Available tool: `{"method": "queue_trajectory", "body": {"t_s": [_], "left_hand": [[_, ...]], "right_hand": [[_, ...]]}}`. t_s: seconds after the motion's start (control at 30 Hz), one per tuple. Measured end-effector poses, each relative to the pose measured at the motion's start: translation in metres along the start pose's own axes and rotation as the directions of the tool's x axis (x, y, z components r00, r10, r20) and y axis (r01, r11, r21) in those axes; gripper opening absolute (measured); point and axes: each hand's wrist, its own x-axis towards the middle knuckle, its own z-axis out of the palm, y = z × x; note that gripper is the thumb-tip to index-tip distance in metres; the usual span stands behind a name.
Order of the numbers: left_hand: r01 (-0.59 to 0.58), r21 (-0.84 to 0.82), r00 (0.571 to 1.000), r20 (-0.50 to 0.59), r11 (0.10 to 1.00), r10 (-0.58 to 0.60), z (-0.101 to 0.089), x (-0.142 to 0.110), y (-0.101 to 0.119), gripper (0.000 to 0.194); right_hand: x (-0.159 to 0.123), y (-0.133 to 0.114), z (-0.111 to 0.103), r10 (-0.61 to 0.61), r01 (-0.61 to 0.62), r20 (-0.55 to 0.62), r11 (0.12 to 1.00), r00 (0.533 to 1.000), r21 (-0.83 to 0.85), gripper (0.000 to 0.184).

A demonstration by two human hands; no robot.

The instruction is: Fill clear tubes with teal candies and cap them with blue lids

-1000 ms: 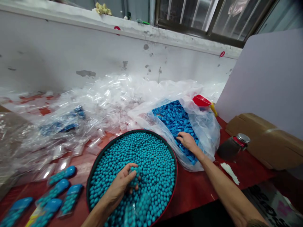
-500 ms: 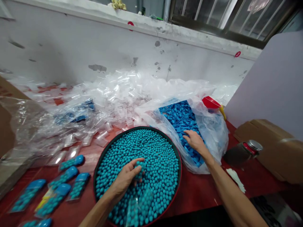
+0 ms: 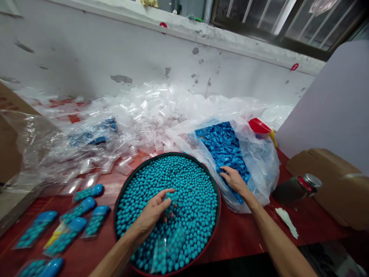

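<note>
A round dark tray full of small teal balls lies on the red table in front of me. My left hand rests in the balls, fingers closed on a clump of them. A small clear bag, partly filled with balls, lies under that forearm. My right hand reaches into a clear plastic sack of blue caps, fingers curled among the caps; what it grips is hidden.
Filled packets with blue caps lie on the table at the left. A heap of empty clear bags runs along the white wall. A red scoop, a dark jar and a cardboard box are at the right.
The view has shifted slightly left. My right hand has slid a little nearer within the caps. My left hand stays closed on balls in the tray.
</note>
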Motion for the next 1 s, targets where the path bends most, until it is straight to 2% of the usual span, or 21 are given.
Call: {"method": "queue_trajectory", "body": {"t_s": [0.07, 0.13, 0.2, 0.3, 0.43, 0.57, 0.67, 0.8, 0.9, 1.0], "left_hand": [[-0.014, 0.022, 1.0, -0.012, 1.0, 0.014, 0.0, 0.001, -0.001, 0.05], [-0.044, 0.029, 0.999, -0.011, 0.999, 0.045, 0.001, 0.001, -0.002, 0.045], [-0.08, 0.032, 0.997, 0.011, 0.996, 0.08, 0.003, 0.0, -0.001, 0.041], [-0.121, 0.055, 0.992, 0.038, 0.991, 0.119, 0.007, -0.003, -0.002, 0.038], [-0.134, 0.058, 0.99, 0.049, 0.989, 0.131, 0.01, -0.008, -0.003, 0.041], [-0.117, 0.014, 0.99, 0.074, 0.993, 0.116, 0.012, -0.012, -0.002, 0.042], [-0.131, -0.012, 0.986, 0.097, 0.991, 0.132, 0.013, -0.012, -0.003, 0.042], [-0.141, -0.042, 0.986, 0.085, 0.989, 0.144, 0.012, -0.013, -0.005, 0.045], [-0.15, -0.032, 0.985, 0.085, 0.988, 0.153, 0.01, -0.012, -0.005, 0.043], [-0.174, 0.031, 0.983, 0.064, 0.984, 0.171, 0.009, -0.011, -0.004, 0.039]], "right_hand": [[0.0, -0.013, -0.006, 0.026, -0.025, -0.092, 1.0, 0.995, 0.01, 0.03], [-0.003, -0.035, -0.011, 0.003, 0.008, -0.109, 0.995, 0.994, 0.097, 0.029], [-0.009, -0.062, -0.008, -0.061, 0.063, -0.017, 0.969, 0.998, 0.238, 0.023], [-0.023, -0.101, 0.013, -0.19, 0.131, 0.139, 0.927, 0.972, 0.351, 0.015], [-0.043, -0.129, 0.05, -0.388, 0.349, 0.076, 0.887, 0.919, 0.303, 0.024], [-0.055, -0.138, 0.064, -0.481, 0.471, 0.041, 0.87, 0.876, 0.145, 0.034], [-0.058, -0.14, 0.063, -0.5, 0.494, 0.028, 0.861, 0.865, 0.122, 0.035], [-0.058, -0.14, 0.061, -0.515, 0.502, -0.032, 0.819, 0.857, 0.276, 0.033], [-0.059, -0.143, 0.06, -0.425, 0.421, -0.076, 0.824, 0.902, 0.38, 0.025], [-0.059, -0.148, 0.059, -0.274, 0.251, -0.011, 0.864, 0.962, 0.436, 0.015]]}}
